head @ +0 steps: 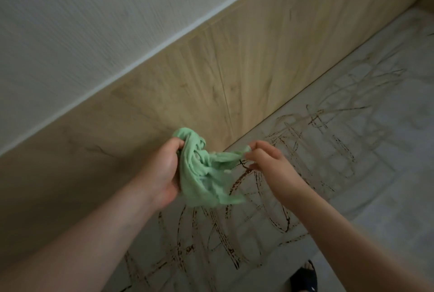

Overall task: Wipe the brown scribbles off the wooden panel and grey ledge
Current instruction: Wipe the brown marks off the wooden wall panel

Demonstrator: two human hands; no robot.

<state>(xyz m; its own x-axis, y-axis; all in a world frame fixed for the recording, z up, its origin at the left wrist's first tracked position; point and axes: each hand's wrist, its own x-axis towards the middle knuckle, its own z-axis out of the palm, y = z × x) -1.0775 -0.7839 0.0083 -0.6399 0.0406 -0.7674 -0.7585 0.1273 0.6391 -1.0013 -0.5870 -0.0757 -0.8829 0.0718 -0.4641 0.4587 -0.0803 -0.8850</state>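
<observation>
A crumpled light-green cloth (206, 174) hangs between both hands above the grey ledge (366, 150). My left hand (162, 172) grips its bunched upper part, fingers curled round the fabric. My right hand (270, 164) pinches one corner of the cloth between thumb and fingertips and pulls it sideways. Brown scribbles (270, 209) cover the ledge in loops and crossing lines, from below the hands out to the right. The wooden panel (234, 68) rises behind the ledge, with faint dark marks on it.
A white textured wall (82, 21) stands above the panel, with a pale trim strip (164, 42) between them. A dark shoe (304, 280) shows at the bottom edge, on the floor below the ledge's front edge.
</observation>
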